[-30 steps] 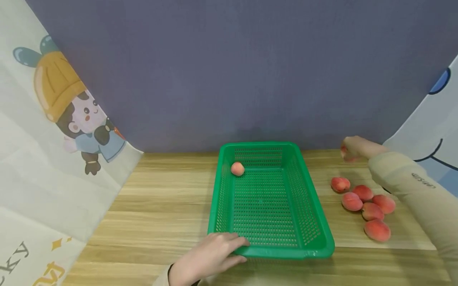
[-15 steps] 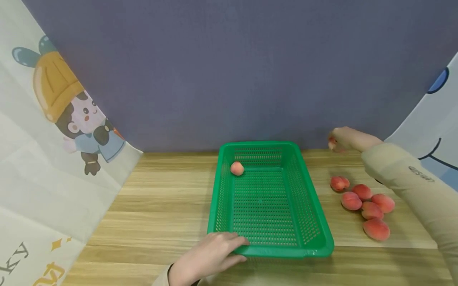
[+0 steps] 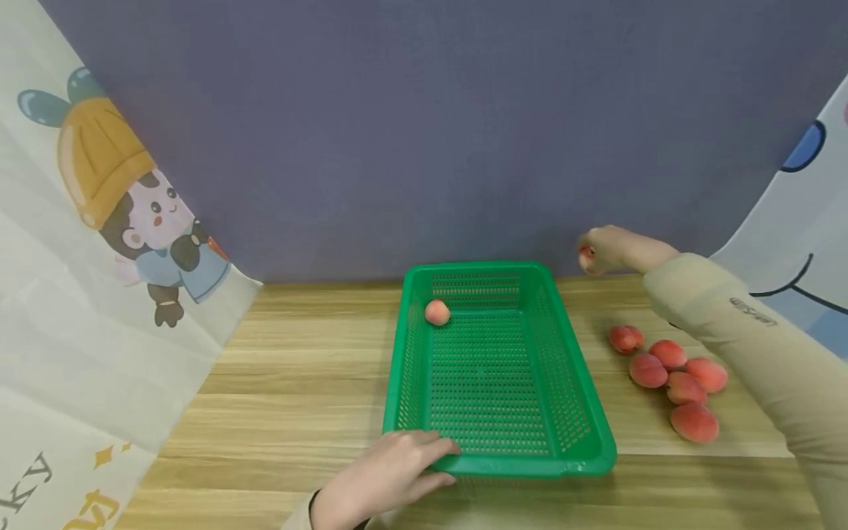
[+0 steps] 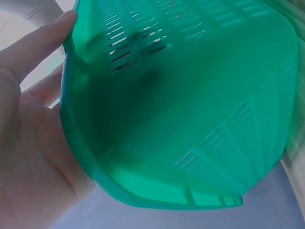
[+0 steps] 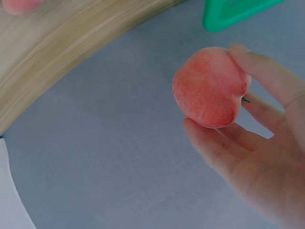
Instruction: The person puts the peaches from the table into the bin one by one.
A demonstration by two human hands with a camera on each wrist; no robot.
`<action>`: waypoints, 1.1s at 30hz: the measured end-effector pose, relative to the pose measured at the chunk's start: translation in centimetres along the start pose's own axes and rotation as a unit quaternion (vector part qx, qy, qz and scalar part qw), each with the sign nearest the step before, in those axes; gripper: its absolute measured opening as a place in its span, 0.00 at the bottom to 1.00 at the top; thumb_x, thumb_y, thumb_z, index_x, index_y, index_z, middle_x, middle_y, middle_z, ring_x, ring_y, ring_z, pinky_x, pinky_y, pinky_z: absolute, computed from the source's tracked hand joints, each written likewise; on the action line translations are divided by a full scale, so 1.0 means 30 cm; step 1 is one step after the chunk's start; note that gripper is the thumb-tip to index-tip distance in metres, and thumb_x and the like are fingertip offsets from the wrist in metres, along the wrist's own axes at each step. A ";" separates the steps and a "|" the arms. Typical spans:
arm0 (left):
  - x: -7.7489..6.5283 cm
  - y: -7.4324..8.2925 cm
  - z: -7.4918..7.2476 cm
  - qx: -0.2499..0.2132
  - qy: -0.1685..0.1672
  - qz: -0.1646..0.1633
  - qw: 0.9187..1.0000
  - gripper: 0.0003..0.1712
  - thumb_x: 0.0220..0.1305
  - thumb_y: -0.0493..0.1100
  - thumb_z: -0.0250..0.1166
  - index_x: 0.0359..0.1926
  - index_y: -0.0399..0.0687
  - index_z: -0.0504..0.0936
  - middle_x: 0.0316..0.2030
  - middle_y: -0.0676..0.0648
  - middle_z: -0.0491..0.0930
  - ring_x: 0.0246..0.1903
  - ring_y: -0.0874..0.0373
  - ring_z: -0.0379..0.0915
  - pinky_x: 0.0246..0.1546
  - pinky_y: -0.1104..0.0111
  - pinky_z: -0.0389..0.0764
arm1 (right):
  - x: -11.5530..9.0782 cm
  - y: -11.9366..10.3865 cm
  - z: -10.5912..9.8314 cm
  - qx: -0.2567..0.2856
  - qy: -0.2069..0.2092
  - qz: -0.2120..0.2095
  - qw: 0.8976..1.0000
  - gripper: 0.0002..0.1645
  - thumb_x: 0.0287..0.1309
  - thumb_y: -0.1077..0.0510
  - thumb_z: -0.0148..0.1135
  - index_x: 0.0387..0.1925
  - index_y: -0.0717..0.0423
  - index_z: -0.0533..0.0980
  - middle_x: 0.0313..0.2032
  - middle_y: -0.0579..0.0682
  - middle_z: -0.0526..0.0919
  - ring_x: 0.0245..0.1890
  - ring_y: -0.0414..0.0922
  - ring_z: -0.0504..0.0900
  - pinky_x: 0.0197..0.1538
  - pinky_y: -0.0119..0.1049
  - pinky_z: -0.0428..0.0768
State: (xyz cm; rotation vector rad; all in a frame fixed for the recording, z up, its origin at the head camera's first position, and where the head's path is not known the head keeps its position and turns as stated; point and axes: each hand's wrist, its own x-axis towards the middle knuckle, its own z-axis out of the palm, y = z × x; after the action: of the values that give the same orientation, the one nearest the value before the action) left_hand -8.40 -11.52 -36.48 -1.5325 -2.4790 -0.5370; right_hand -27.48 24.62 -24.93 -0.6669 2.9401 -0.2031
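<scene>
My left hand point(image 3: 387, 475) grips the near rim of a green plastic basket point(image 3: 510, 466), left of its middle. The left wrist view has the hand on both sides of the rim. A single peach point(image 3: 437, 313) lies inside, by the far left corner. Beyond the basket's far right corner, my right hand point(image 3: 612, 249) is raised above the table. It pinches a red peach point(image 5: 209, 88) between thumb and fingers, and the peach's stem end faces the palm. In the head view that peach is mostly covered by the hand.
Several red peaches point(image 3: 685, 388) lie in a loose group on the wooden table point(image 3: 305, 397), right of the basket. A grey-blue wall point(image 3: 424, 132) rises at the table's back edge. Printed white cloths point(image 3: 73, 294) bound the left and right sides.
My right hand has moved left and slightly up with its peach, toward the basket's far right corner. The left hand keeps its grip on the rim.
</scene>
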 end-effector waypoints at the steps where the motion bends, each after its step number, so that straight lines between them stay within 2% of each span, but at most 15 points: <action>1: -0.001 -0.001 0.001 -0.001 0.001 0.001 1.000 0.12 0.52 0.45 0.64 0.39 0.47 0.77 0.29 0.56 0.77 0.29 0.72 0.72 0.31 0.85 0.70 | 0.004 -0.008 -0.002 0.001 0.000 -0.002 1.000 0.05 0.40 0.69 0.45 0.21 0.60 0.67 0.14 0.45 0.59 0.17 0.40 0.54 0.24 0.34 0.54; 5: -0.003 -0.003 0.004 -0.007 0.005 0.001 1.000 0.12 0.52 0.45 0.65 0.38 0.47 0.77 0.29 0.56 0.77 0.28 0.73 0.71 0.30 0.86 0.69 | 0.023 -0.043 -0.013 0.011 0.002 -0.003 1.000 0.05 0.41 0.70 0.44 0.20 0.60 0.67 0.14 0.45 0.57 0.17 0.40 0.52 0.24 0.34 0.52; 12: -0.003 -0.006 0.005 -0.004 0.006 0.001 1.000 0.12 0.52 0.45 0.64 0.38 0.48 0.77 0.29 0.57 0.77 0.28 0.73 0.71 0.30 0.85 0.69 | 0.067 -0.111 -0.018 0.008 0.003 -0.018 1.000 0.12 0.42 0.70 0.48 0.34 0.69 0.72 0.19 0.49 0.69 0.17 0.41 0.61 0.24 0.33 0.59; 14: -0.004 -0.006 0.005 0.000 0.007 0.001 1.000 0.12 0.52 0.46 0.65 0.38 0.48 0.77 0.28 0.57 0.77 0.28 0.73 0.70 0.30 0.85 0.69 | 0.080 -0.129 -0.018 0.006 0.001 -0.021 1.000 0.13 0.43 0.70 0.49 0.35 0.69 0.72 0.21 0.50 0.70 0.18 0.41 0.62 0.25 0.33 0.60; 20: -0.004 -0.004 0.004 -0.012 0.004 -0.001 1.000 0.12 0.53 0.45 0.64 0.38 0.47 0.77 0.29 0.56 0.77 0.28 0.73 0.71 0.30 0.86 0.69 | 0.119 -0.180 -0.010 0.004 0.003 -0.034 0.999 0.16 0.42 0.69 0.48 0.37 0.70 0.72 0.24 0.53 0.69 0.17 0.41 0.59 0.24 0.32 0.59; 24: -0.005 -0.005 0.005 -0.018 0.004 -0.003 1.000 0.12 0.52 0.45 0.64 0.38 0.47 0.77 0.29 0.56 0.77 0.28 0.73 0.71 0.30 0.86 0.69 | 0.146 -0.214 -0.001 0.010 0.002 -0.043 0.999 0.20 0.44 0.69 0.47 0.42 0.72 0.72 0.28 0.56 0.72 0.17 0.40 0.59 0.24 0.32 0.59; 33: -0.003 -0.006 0.007 -0.014 0.002 -0.008 1.000 0.11 0.52 0.45 0.64 0.38 0.49 0.77 0.28 0.57 0.77 0.28 0.74 0.70 0.30 0.85 0.69 | 0.210 -0.285 0.038 0.039 -0.028 -0.039 0.998 0.25 0.46 0.70 0.46 0.49 0.73 0.69 0.35 0.59 0.73 0.15 0.38 0.55 0.22 0.29 0.58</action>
State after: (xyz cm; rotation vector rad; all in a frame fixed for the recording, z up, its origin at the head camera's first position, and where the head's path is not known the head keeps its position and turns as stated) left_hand -8.51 -11.58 -36.76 -1.5216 -2.4917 -0.5786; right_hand -29.37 14.12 -25.26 -0.7636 2.8392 -0.2994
